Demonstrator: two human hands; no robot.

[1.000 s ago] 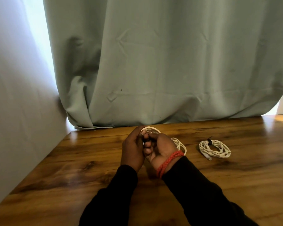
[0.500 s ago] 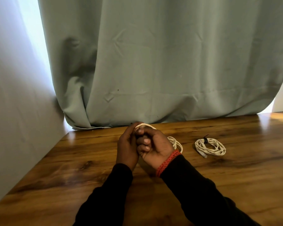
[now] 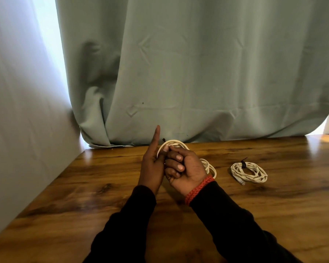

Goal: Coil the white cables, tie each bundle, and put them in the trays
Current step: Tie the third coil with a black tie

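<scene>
A coiled white cable (image 3: 209, 166) is held upright above the wooden table (image 3: 273, 205), its loops showing above and to the right of my hands. My right hand (image 3: 184, 168), with a red band at the wrist, is closed around the coil. My left hand (image 3: 153, 166) presses against the coil's left side with its thumb on the top loop and its index finger pointing straight up. A small dark tie end pokes out near the top of the coil. A second white cable bundle (image 3: 249, 172), tied with a black tie, lies flat on the table to the right.
A grey-green curtain (image 3: 198, 73) hangs along the table's far edge. A pale wall (image 3: 17, 130) closes off the left side. No trays are in view.
My left index finger has lifted off the coil and now points straight up. Both hands have stayed together on the coil at the same spot.
</scene>
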